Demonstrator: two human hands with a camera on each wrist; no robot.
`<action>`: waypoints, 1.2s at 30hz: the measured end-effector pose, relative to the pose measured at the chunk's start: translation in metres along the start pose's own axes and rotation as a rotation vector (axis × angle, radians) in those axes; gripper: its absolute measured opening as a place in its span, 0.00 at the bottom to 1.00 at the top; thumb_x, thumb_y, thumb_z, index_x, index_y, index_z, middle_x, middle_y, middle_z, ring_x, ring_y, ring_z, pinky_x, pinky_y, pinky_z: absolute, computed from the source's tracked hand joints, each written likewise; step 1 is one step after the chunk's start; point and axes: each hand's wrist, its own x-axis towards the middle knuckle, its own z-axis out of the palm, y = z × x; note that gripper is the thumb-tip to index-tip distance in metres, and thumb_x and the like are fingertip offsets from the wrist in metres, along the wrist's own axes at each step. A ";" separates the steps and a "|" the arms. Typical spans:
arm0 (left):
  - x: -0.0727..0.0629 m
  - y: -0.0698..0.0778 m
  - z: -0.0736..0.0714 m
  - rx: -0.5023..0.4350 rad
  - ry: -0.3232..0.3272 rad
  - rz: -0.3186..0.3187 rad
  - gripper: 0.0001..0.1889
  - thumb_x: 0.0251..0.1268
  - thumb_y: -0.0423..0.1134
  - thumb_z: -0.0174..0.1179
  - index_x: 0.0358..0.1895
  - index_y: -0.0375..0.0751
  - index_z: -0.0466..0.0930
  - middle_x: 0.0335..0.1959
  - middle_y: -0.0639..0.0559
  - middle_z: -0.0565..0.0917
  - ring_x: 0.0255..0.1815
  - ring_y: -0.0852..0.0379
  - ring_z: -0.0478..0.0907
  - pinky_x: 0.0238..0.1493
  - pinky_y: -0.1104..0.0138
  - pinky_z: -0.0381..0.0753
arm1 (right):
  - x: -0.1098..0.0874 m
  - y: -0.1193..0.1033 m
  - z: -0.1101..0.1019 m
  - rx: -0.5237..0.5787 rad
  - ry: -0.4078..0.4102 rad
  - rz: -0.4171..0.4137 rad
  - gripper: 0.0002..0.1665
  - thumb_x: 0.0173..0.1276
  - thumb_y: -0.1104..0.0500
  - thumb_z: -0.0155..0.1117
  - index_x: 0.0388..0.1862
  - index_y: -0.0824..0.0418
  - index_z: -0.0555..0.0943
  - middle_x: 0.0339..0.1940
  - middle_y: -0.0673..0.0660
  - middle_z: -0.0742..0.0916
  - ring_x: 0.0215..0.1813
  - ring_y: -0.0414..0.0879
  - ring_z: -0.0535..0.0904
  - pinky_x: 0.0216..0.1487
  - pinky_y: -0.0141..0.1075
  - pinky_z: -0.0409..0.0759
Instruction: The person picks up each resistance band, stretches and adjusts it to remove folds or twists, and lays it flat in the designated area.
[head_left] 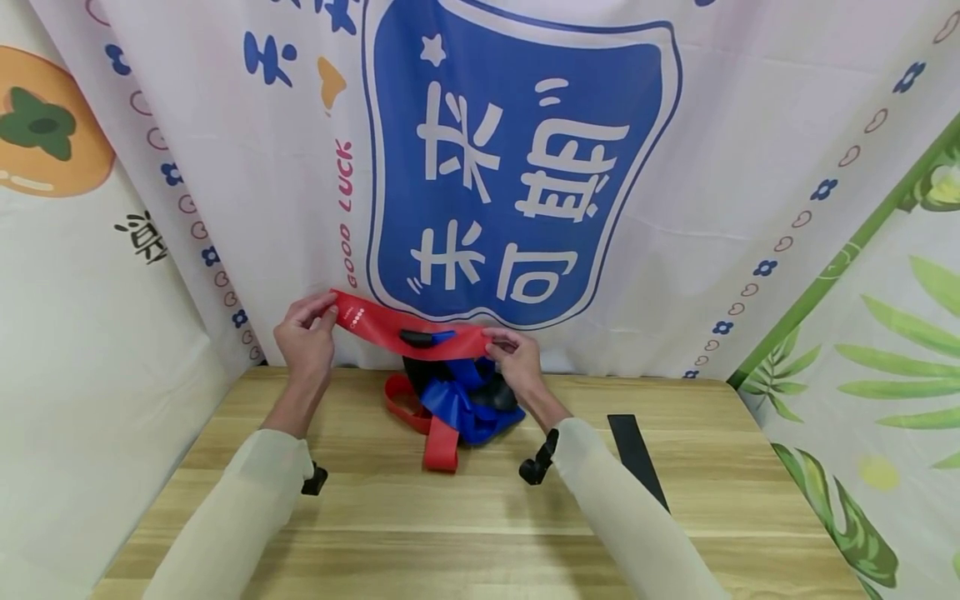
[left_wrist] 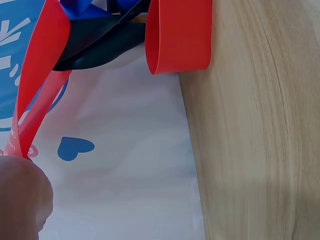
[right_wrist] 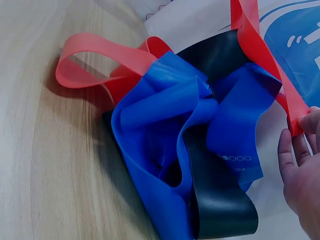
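A red elastic resistance band [head_left: 382,325] with small white print spans between both hands above the table's back edge. My left hand [head_left: 306,337] pinches its left end between thumb and fingers. At the other end, my right hand [head_left: 517,360] grips it the same way. A bit of black and blue band shows against its middle. Below hangs a tangle of a blue band [right_wrist: 150,125] and a black band [right_wrist: 220,200], beside the right hand. Red loops [head_left: 441,450] stick out of the tangle; whether they belong to the held band, I cannot tell.
A flat black strip [head_left: 637,458] lies on the wooden table [head_left: 420,542], near the right forearm. Behind the table hangs a white printed cloth [head_left: 675,250] with a blue shield. Patterned sheets stand at both sides.
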 end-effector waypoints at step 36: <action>0.003 0.008 -0.012 -0.080 0.058 0.013 0.14 0.73 0.28 0.66 0.57 0.43 0.89 0.59 0.53 0.82 0.63 0.55 0.79 0.66 0.66 0.80 | -0.006 -0.022 -0.004 -0.088 -0.021 -0.095 0.09 0.70 0.67 0.74 0.48 0.65 0.91 0.44 0.61 0.92 0.39 0.44 0.89 0.47 0.40 0.90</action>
